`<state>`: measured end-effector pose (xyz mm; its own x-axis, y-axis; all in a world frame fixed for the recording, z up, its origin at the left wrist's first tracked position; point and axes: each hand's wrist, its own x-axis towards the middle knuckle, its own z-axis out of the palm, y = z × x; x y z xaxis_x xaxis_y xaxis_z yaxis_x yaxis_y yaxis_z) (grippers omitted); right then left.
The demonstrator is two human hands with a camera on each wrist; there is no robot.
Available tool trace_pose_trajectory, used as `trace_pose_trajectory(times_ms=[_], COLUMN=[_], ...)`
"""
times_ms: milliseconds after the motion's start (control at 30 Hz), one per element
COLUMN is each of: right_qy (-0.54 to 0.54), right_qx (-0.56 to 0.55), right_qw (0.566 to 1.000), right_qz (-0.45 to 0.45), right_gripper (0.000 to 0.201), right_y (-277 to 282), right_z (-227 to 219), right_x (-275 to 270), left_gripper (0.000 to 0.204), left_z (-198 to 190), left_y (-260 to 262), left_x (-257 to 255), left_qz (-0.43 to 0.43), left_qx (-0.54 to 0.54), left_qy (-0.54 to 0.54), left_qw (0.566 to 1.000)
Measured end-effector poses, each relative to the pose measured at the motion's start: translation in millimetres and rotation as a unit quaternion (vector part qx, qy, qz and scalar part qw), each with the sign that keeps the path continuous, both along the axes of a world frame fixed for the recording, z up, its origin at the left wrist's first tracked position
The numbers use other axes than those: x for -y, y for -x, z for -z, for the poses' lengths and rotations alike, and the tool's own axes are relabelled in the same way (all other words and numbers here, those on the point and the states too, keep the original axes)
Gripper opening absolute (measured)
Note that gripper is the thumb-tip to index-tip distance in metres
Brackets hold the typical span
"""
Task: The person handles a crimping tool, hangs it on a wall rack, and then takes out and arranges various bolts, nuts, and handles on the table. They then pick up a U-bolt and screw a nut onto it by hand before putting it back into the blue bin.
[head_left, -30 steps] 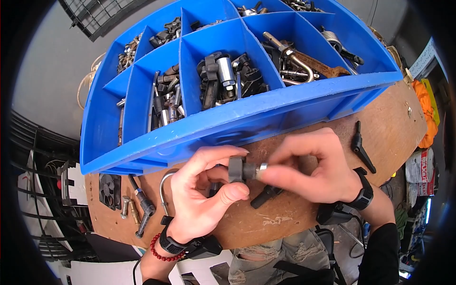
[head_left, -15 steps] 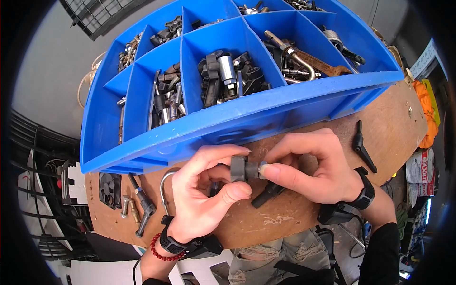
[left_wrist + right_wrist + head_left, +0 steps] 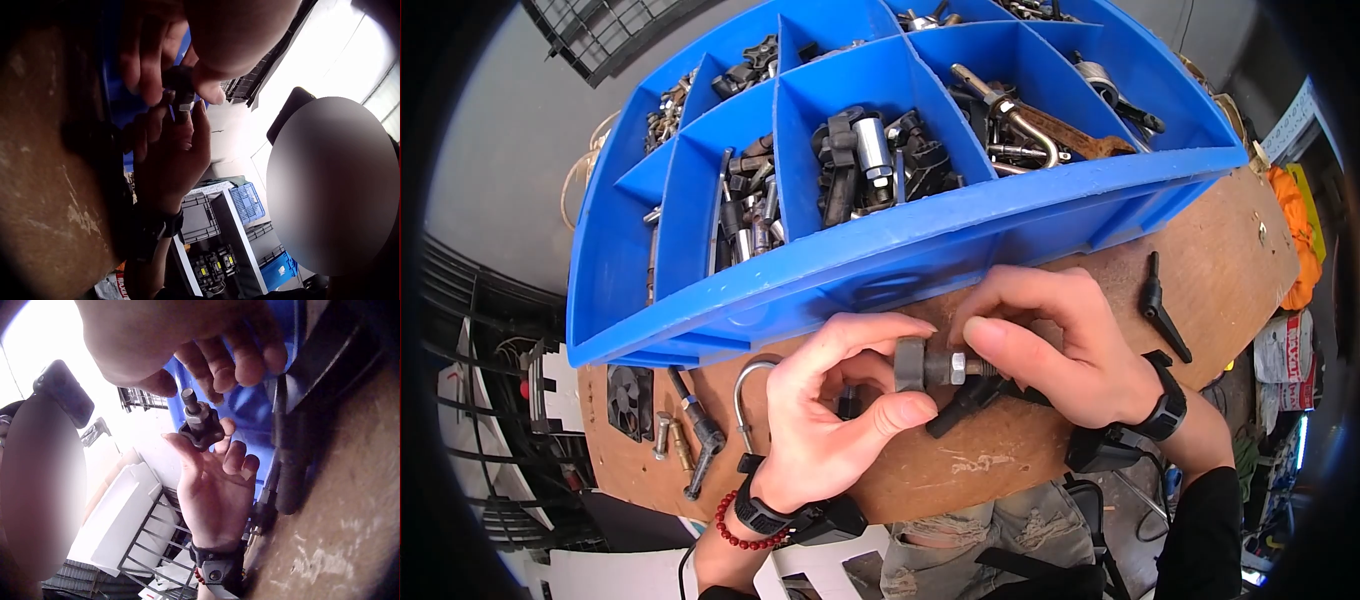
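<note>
The left hand (image 3: pixel 830 420) pinches a black star-shaped knob (image 3: pixel 910 366) between thumb and fingers. From the knob a threaded stud points to the right, with a silver nut (image 3: pixel 957 368) on it close to the knob's collar. Just right of the stud, the right hand (image 3: pixel 1070 350) has its thumb and fingers bent and spread apart. In the right wrist view the knob (image 3: pixel 201 432) stands in the left hand (image 3: pixel 215 494), and the right hand's fingertips (image 3: pixel 225 380) are off the stud, with a gap between.
A blue divided bin (image 3: pixel 880 240) full of metal parts stands behind the hands. On the wooden table (image 3: pixel 960 465) lie a black handle (image 3: pixel 960 410) under the right hand, a black lever (image 3: pixel 1163 310) at the right, and a fan (image 3: pixel 631 402), bolts (image 3: pixel 672 440) and another lever (image 3: pixel 705 435) at the left.
The right thumb and fingers have come off the nut, which now shows with the bare stud beyond it. The left hand and knob have shifted slightly right, and the knob has turned a little.
</note>
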<state>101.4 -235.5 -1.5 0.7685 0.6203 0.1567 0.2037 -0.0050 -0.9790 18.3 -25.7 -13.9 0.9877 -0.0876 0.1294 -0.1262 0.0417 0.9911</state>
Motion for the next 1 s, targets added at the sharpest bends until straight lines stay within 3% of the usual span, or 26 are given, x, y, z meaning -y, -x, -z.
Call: trace_pose_trajectory(times_ms=[333,533,733,1000], right_qy=[0.003,0.007,-0.039,0.021], right_qx=[0.076,-0.019,0.031,0.041], right_qw=[0.996,1.000,0.999,0.998], right_qz=[-0.035,-0.004,0.005,-0.047], right_gripper=[0.018,0.020,0.018,0.027], right_y=[-3,1,1,-2], right_z=[5,-7,-5,-9], right_x=[2,0,2,8], left_gripper=[0.047,0.048,0.047,0.048], left_z=[0,-1,0,-1], left_y=[0,0,0,0], left_x=[2,2,1,1], left_qz=[0.001,-0.002,-0.011,-0.011], left_qx=[0.012,0.010,0.005,0.010], left_qy=[0.005,0.008,0.008,0.004], left_qw=[1.000,1.000,1.000,1.000])
